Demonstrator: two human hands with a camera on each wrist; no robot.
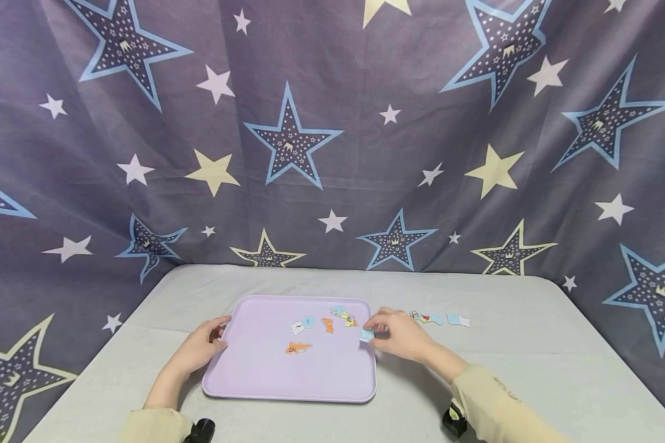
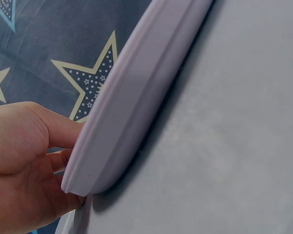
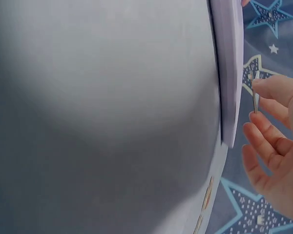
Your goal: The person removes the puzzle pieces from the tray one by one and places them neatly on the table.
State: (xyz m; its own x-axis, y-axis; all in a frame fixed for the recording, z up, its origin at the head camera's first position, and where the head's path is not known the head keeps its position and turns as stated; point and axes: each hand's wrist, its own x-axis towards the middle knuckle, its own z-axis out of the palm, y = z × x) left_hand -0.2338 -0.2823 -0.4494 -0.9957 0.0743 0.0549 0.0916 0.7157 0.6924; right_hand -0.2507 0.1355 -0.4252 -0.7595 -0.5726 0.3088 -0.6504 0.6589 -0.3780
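Observation:
A lilac tray point(image 1: 244, 375) lies on the table, and my left hand point(image 1: 197, 349) grips its left edge. In the left wrist view the thumb and fingers of the left hand point(image 2: 24, 161) are at the tray's rim point(image 2: 122, 107). My right hand point(image 1: 399, 335) pinches a light blue puzzle piece point(image 1: 367, 335) just over the tray's right rim. The right wrist view shows the thin piece point(image 3: 256, 95) almost edge-on between thumb and fingertips. Inside the tray lie several loose pieces: an orange one point(image 1: 297, 348), a smaller orange one point(image 1: 327, 325) and a white and blue pair point(image 1: 298, 327).
A blue and yellow cluster of pieces point(image 1: 340, 312) lies near the tray's back right. Right of the tray, more pieces point(image 1: 431, 319) lie on the table, with a blue and white one point(image 1: 457, 319) farthest right. A star-patterned curtain point(image 1: 321, 246) hangs behind the table.

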